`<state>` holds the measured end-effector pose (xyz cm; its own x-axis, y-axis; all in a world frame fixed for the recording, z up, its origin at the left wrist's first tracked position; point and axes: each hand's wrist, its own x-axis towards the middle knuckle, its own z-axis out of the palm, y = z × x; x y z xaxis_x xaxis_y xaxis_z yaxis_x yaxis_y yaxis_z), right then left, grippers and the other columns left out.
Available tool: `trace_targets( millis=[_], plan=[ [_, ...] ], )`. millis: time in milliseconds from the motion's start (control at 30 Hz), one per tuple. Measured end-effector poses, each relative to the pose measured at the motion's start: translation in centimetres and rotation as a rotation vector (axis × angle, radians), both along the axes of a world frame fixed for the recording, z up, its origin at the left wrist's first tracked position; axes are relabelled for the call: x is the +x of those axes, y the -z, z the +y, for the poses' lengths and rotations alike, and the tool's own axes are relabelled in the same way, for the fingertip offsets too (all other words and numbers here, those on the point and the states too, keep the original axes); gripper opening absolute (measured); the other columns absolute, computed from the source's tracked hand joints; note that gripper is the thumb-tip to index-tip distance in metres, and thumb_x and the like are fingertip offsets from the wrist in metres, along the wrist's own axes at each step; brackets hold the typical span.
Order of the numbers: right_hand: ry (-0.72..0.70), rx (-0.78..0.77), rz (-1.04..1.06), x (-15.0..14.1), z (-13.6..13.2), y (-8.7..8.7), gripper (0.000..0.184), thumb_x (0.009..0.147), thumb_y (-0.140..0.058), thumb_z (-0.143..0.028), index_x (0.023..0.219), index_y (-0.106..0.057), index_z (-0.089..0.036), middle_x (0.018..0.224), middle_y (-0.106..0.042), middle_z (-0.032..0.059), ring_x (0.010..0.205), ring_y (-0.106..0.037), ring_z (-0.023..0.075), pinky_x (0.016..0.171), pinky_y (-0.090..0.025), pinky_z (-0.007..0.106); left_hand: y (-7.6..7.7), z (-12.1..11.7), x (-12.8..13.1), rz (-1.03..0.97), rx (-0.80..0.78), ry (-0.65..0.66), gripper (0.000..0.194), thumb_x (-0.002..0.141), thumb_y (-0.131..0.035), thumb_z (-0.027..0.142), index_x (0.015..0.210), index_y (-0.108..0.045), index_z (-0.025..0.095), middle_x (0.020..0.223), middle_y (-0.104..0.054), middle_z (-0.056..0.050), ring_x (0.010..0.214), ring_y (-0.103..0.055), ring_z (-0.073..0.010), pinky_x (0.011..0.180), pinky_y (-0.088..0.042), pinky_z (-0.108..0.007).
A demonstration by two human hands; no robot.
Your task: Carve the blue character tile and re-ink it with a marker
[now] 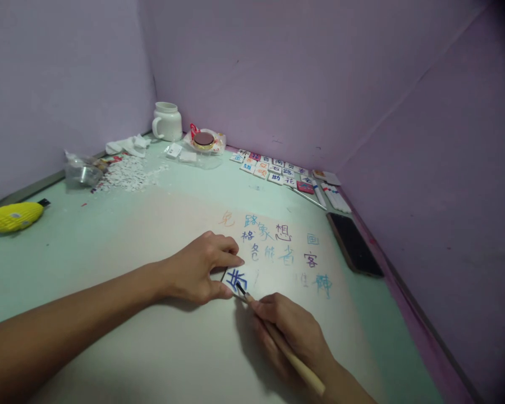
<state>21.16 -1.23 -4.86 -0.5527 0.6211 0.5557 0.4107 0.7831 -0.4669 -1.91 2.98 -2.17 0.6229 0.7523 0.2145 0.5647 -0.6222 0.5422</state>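
1. White tile (231, 277), one, blue-marked, lies on the tabletop (46, 269) toward the near edge; likely light, stiff, perhaps brittle, best held by its sides.
2. Left hand (202, 269) pinches it between thumb and forefinger; right hand (292, 325) pinches one wooden-handled tool (298, 363), tip at the tile.
3. One mug (168, 123) stands at the far corner; one phone (354, 245), right edge.

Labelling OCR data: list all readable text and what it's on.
Tabletop:
"路"
"象"
"想"
"格"
"画"
"能"
"省"
"客"
Back tiles:
"石"
"路"
"助"
"花"
Unclear: tile under the wooden-handled tool, partly covered; other tiles, small or blurred; other tabletop characters, faint or smudged.
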Motion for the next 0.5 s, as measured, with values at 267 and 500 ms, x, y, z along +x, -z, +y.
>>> trace_targets(
  millis=[267, 500],
  plan=[
    [0.113, -0.205, 0.249, 1.5, -0.4, -1.5, 0.022, 0.083, -0.059, -0.013, 0.101, -0.063, -0.025, 0.067, -0.063, -0.0052, 0.046, -0.056, 0.0078, 0.042, -0.044, 0.017, 0.1, -0.1, 0.0, -0.015, -0.023, -0.014, 0.037, 0.071, -0.072, 0.034, 0.104, -0.068, 0.017, 0.105, -0.061, -0.009, 0.093, -0.058, -0.0252, 0.087, -0.042, -0.041],
    [0.111, 0.032, 0.118, 1.0, -1.1, -1.2, 0.015, 0.084, -0.054, -0.014, 0.091, -0.065, -0.02, 0.061, -0.064, -0.0024, 0.045, -0.06, 0.01, 0.045, -0.047, 0.019, 0.7, 0.0, -0.1, -0.025, 0.014, -0.012, 0.039, 0.072, -0.072, 0.036, 0.106, -0.065, 0.019, 0.106, -0.061, -0.008, 0.091, -0.058, -0.0239, 0.086, -0.042, -0.039]
  ],
)
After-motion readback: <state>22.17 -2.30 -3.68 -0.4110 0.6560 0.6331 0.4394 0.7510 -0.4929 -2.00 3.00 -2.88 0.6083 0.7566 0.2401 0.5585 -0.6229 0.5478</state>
